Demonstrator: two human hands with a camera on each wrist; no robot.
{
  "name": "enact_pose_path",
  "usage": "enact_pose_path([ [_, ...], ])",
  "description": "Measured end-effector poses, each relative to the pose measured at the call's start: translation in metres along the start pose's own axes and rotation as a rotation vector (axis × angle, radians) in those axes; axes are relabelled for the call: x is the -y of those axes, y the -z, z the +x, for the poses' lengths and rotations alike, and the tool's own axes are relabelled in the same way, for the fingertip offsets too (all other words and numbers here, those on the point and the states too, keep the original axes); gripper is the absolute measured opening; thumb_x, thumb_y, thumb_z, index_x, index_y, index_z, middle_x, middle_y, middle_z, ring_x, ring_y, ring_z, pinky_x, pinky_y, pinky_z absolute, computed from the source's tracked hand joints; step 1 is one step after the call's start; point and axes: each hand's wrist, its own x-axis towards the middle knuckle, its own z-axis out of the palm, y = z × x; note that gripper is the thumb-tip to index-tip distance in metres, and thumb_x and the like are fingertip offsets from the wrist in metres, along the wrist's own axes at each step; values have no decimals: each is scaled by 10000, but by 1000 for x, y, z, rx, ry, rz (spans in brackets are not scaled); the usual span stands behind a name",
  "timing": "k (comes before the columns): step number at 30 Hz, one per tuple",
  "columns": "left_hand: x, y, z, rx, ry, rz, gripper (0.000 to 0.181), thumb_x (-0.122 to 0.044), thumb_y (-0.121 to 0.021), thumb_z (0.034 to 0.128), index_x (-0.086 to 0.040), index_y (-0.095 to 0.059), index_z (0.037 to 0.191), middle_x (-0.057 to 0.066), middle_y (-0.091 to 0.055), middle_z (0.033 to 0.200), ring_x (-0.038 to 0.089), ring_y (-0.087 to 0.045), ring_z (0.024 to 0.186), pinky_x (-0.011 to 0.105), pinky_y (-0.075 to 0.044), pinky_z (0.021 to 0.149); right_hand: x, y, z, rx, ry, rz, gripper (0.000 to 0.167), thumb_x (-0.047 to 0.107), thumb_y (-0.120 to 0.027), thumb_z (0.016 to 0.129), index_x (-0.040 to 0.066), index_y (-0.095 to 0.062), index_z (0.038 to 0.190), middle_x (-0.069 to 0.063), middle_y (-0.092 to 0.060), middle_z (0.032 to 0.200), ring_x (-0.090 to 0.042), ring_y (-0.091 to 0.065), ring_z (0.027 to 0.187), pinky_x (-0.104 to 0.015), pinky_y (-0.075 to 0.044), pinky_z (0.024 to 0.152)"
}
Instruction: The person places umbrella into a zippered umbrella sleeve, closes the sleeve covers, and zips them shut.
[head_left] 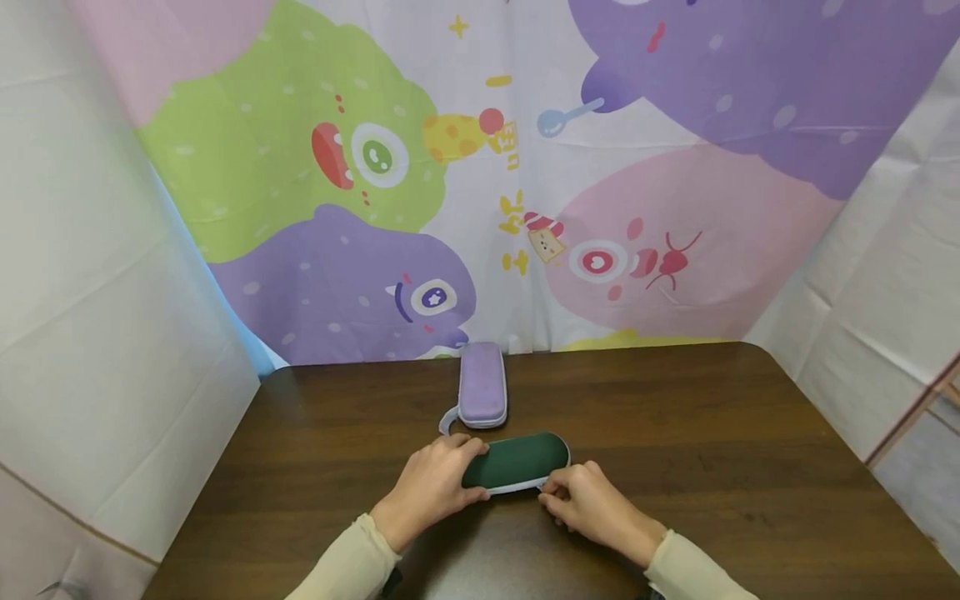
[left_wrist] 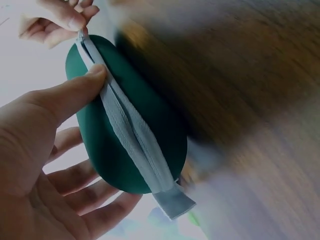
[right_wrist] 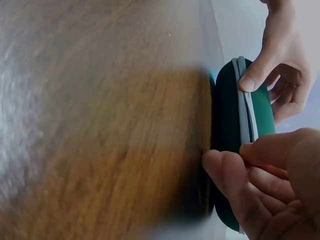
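A dark green zip case [head_left: 521, 461] with a pale grey zipper band [left_wrist: 142, 137] lies on the table. My left hand [head_left: 435, 485] grips its left end, the thumb on the band and the fingers round the far side. At the front right, my right hand [head_left: 596, 508] pinches the small zipper pull [left_wrist: 81, 36] between thumb and forefinger. Behind the thumb, the zipper's two tapes stand slightly apart in the left wrist view. A short grey fabric tab [left_wrist: 175, 201] sticks out from the end of the case nearest that camera.
Just behind the green case lies a purple zip case [head_left: 482, 383] with a light wrist loop [head_left: 447, 421]. The brown wooden table [head_left: 697, 433] reaches back to a cartoon-printed curtain [head_left: 510, 308]. White panels stand on both sides.
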Motion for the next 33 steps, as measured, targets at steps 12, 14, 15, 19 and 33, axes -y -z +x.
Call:
enact_pose_path([
  [12,-3,15,-5,86,-30,-136,409,-375,-699,979,-79,-726,1259,94,-730,1186,243,-725,1034,417,-608,838,-8,6,6,-53,-36,-14,69,29,-738,919,34,-770,858,9,-730,689,56,-583,543,-184,-505,508],
  [14,-2,19,-5,118,-51,-189,305,-242,-665,1013,-63,-729,1252,93,-731,1185,234,-719,1057,411,-602,868,-11,9,7,-55,-42,-19,77,28,-736,919,39,-769,849,12,-725,681,50,-582,542,-187,-501,513],
  [15,-1,21,-5,135,-65,-216,277,-175,-661,1010,-50,-729,1248,94,-733,1180,231,-714,1068,404,-597,883,-12,10,7,-54,-46,-21,82,31,-735,919,43,-768,845,13,-721,677,46,-581,542,-188,-497,514],
  [19,1,26,-5,219,-95,-333,295,-18,-681,955,-18,-721,1247,103,-738,1177,215,-700,1088,350,-590,893,-18,14,10,-46,-51,-28,93,39,-731,924,59,-764,840,21,-715,670,43,-582,546,-190,-491,523],
  [33,-1,23,0,280,-229,-358,349,-168,-827,878,-70,-741,1202,42,-732,1113,93,-700,973,200,-565,832,-36,22,27,-80,22,-77,55,46,-732,931,74,-772,905,27,-748,779,35,-624,661,-203,-535,619],
])
